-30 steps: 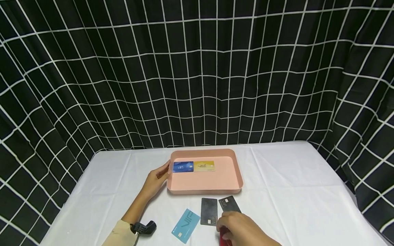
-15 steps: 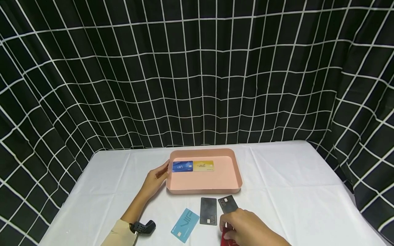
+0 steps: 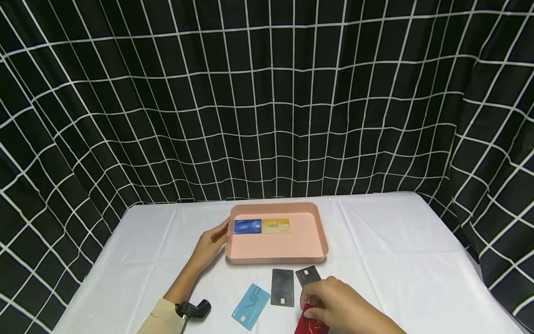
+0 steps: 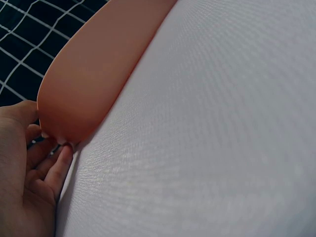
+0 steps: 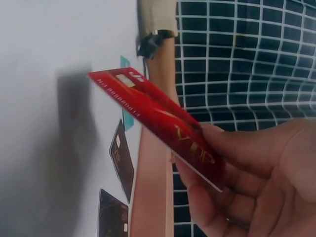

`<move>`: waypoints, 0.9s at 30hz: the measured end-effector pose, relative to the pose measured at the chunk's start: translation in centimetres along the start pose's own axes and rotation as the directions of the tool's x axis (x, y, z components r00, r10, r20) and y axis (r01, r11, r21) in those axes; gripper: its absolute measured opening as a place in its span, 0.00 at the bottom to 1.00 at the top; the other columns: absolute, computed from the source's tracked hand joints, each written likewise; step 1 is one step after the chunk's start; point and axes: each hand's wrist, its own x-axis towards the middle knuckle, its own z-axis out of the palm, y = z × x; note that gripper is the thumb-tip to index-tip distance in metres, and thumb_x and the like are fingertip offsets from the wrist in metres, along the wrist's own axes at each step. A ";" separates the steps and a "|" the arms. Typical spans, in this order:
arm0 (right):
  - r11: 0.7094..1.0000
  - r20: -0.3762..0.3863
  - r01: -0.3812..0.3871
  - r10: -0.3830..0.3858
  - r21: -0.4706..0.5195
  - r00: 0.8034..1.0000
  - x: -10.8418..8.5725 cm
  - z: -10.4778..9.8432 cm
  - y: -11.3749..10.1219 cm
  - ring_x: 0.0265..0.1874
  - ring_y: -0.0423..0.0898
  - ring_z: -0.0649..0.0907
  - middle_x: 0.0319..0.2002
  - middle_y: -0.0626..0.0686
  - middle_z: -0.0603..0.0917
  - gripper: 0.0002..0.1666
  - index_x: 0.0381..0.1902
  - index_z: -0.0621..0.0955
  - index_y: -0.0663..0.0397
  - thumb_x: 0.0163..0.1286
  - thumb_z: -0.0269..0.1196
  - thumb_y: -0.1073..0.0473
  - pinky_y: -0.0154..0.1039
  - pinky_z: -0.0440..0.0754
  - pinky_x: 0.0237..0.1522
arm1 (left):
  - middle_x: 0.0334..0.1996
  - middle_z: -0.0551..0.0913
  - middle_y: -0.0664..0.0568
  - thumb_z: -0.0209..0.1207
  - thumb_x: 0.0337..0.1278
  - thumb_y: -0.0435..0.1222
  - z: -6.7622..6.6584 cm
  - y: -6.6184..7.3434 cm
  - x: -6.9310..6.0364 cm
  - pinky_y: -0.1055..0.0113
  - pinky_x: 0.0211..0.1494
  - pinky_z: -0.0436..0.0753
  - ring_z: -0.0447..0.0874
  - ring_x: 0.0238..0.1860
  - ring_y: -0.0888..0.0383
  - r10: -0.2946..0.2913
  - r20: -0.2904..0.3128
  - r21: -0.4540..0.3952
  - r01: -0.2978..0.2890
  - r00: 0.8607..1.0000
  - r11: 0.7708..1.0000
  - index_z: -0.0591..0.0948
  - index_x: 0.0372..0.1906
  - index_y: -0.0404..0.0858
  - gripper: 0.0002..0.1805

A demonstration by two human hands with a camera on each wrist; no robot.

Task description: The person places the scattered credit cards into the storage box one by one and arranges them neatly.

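Observation:
My right hand (image 3: 331, 301) pinches a red VIP card (image 5: 158, 121) between thumb and fingers. The card is tilted and raised off the cloth, with its shadow beside it in the right wrist view. At the left end of a shallow pink tray (image 3: 275, 248), my left hand (image 3: 211, 243) grips the wall with bent fingers. Inside the tray, a blue card (image 3: 248, 226) and a yellow card (image 3: 276, 226) lie side by side along the back left. Before the tray lie a light-blue card (image 3: 251, 306), a dark grey card (image 3: 282, 287) and another dark card (image 3: 308, 275), partly behind my right hand.
White cloth (image 3: 396, 260) covers the table. A black curtain with a white grid (image 3: 267, 102) hangs behind and along both sides. On my left wrist is a black strapped device (image 3: 193, 309).
The red card has been lifted and tilted, and more of its face shows. My right hand has shifted slightly right and up in the head view. My left hand and the tray stay put.

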 end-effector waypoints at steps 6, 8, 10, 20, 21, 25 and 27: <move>0.991 -0.043 0.023 -0.018 0.128 0.999 0.4 -0.6 0.7 0.23 0.31 0.79 0.23 0.38 0.85 0.08 0.30 0.84 0.48 0.63 0.71 0.66 0.30 0.80 0.29 | 0.70 0.73 0.47 0.59 0.73 0.39 0.0 0.0 0.0 0.53 0.71 0.73 0.74 0.69 0.47 0.006 0.005 -0.004 -0.006 1.000 1.000 0.72 0.73 0.42 0.27; 0.986 -0.066 0.023 -0.012 0.166 0.998 0.5 -0.8 1.0 0.23 0.32 0.79 0.23 0.39 0.85 0.08 0.30 0.84 0.48 0.63 0.72 0.66 0.30 0.80 0.29 | 0.70 0.73 0.47 0.58 0.74 0.38 0.1 -0.1 0.0 0.54 0.71 0.73 0.74 0.68 0.47 0.008 0.006 -0.002 -0.008 1.000 1.000 0.71 0.73 0.42 0.27; 0.984 -0.096 0.038 -0.022 0.175 0.995 0.5 -0.9 1.3 0.24 0.32 0.79 0.24 0.39 0.84 0.08 0.31 0.84 0.47 0.63 0.72 0.65 0.31 0.80 0.29 | 0.70 0.73 0.47 0.58 0.74 0.38 0.1 -0.1 0.0 0.54 0.71 0.73 0.74 0.68 0.47 0.011 0.005 0.000 -0.011 1.000 1.000 0.72 0.73 0.42 0.26; 0.952 -0.209 -0.037 0.105 0.305 0.972 1.0 -1.5 2.0 0.25 0.39 0.81 0.26 0.48 0.86 0.05 0.36 0.85 0.54 0.65 0.71 0.61 0.33 0.81 0.25 | 0.70 0.74 0.47 0.59 0.73 0.38 0.0 0.0 0.2 0.53 0.71 0.73 0.74 0.69 0.47 0.017 0.005 -0.009 -0.017 1.000 1.000 0.72 0.73 0.42 0.26; 0.941 -0.207 -0.057 0.132 0.333 0.969 1.1 -1.6 2.1 0.25 0.39 0.81 0.26 0.50 0.86 0.05 0.36 0.85 0.56 0.65 0.71 0.61 0.32 0.80 0.23 | 0.70 0.73 0.47 0.59 0.73 0.38 0.0 -0.1 0.2 0.53 0.71 0.73 0.74 0.69 0.47 0.018 0.004 -0.010 -0.018 1.000 1.000 0.72 0.73 0.42 0.26; 0.891 -0.189 -0.095 0.197 0.444 0.962 1.4 -1.5 2.7 0.22 0.39 0.78 0.26 0.54 0.85 0.09 0.40 0.83 0.62 0.66 0.70 0.62 0.31 0.77 0.20 | 0.70 0.73 0.45 0.59 0.73 0.37 0.1 0.0 0.1 0.52 0.71 0.72 0.74 0.69 0.45 0.008 -0.005 -0.013 -0.008 1.000 1.000 0.72 0.72 0.40 0.26; 0.869 -0.191 -0.090 0.206 0.487 0.960 1.5 -1.4 3.0 0.22 0.39 0.78 0.26 0.55 0.85 0.10 0.41 0.83 0.65 0.67 0.69 0.63 0.31 0.77 0.20 | 0.70 0.72 0.43 0.58 0.74 0.35 0.1 0.6 -0.1 0.51 0.72 0.71 0.73 0.69 0.44 -0.001 -0.002 -0.004 0.001 1.000 1.000 0.71 0.73 0.37 0.26</move>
